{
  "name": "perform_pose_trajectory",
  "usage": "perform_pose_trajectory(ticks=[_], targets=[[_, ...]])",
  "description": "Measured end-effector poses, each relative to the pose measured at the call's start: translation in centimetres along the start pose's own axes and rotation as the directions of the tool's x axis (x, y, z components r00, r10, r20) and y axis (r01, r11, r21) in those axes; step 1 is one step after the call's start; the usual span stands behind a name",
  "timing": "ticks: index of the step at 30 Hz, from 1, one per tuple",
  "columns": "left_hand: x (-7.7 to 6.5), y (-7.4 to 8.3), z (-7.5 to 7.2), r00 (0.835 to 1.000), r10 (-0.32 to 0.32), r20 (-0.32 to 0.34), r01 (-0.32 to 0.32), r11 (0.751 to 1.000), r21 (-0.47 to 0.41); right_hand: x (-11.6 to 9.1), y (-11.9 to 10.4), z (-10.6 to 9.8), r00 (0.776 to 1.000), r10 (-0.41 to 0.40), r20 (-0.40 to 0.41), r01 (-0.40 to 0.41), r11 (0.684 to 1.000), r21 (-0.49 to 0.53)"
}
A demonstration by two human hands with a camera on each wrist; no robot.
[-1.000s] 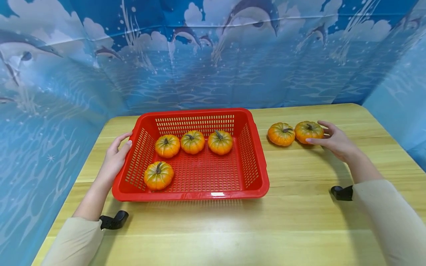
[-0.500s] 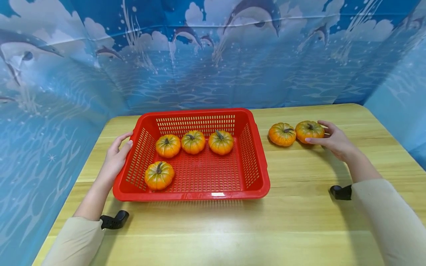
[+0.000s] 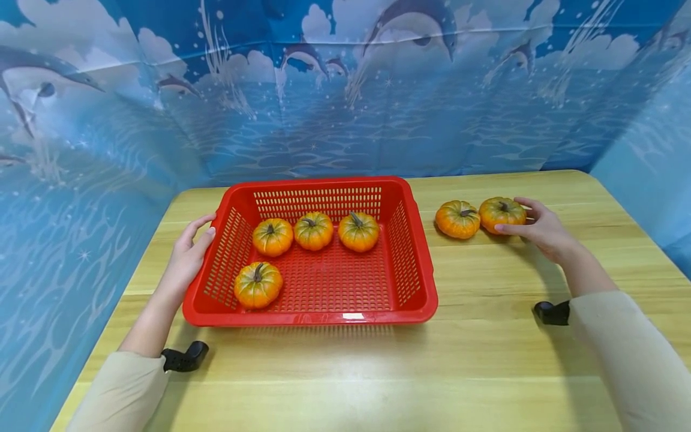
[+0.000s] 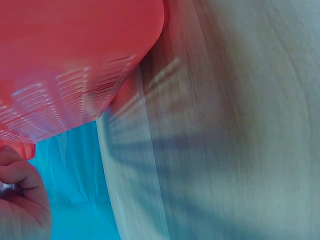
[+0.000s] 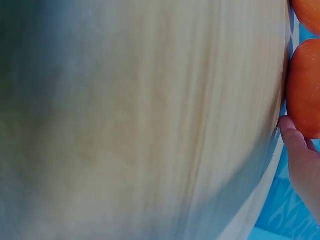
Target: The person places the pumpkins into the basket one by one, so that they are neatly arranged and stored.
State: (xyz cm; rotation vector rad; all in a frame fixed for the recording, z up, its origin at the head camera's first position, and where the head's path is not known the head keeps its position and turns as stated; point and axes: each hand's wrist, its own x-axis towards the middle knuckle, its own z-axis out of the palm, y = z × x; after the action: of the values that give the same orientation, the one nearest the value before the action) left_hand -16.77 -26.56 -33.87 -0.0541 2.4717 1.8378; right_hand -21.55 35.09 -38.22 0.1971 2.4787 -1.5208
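- Basket, head view: red plastic with slotted walls, standing on the bench; contents, four small orange pumpkins.
- Pumpkins inside, head view: back-left pumpkin, back-middle pumpkin and back-right pumpkin in a row toward the far wall; front-left pumpkin in the near left corner. We enter these four as done.
- Pumpkins outside, head view: loose pumpkin and held pumpkin, close side by side on the bench, right of the basket. We judge these two to be what is left, with the larger share complete.
- Right hand, head view: thumb and fingers bent round the held pumpkin, gripping it at the sides.
- Left hand, head view: fingers curled on the basket's left rim, holding it; the tips are partly hidden from us.
- Left wrist view: basket's outer wall above the bench, bent fingers at the picture's edge by the rim.
- Right wrist view: both outside pumpkins cut off at the edge, fingers against the lower one.
- Change, head view, against one second earlier: we record no clear movement; pumpkins, basket and both hands keep their places.
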Motion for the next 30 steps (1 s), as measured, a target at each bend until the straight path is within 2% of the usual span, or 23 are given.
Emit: perform_pose_trajectory(ticks=[21,30], targets=[[-0.2,0.1,0.0,1.0,-0.012,0.009,0.012,1.0,-0.025,-0.2,-0.3,-0.6,1.0,0.002,0.009,-0.002,0.999,-0.036],[-0.1,0.3,0.1,1.0,-0.002,-0.003,0.002,1.0,-0.011,-0.9,-2.1,-1.1,1.0,-0.028,0.01,0.028,0.999,-0.024]])
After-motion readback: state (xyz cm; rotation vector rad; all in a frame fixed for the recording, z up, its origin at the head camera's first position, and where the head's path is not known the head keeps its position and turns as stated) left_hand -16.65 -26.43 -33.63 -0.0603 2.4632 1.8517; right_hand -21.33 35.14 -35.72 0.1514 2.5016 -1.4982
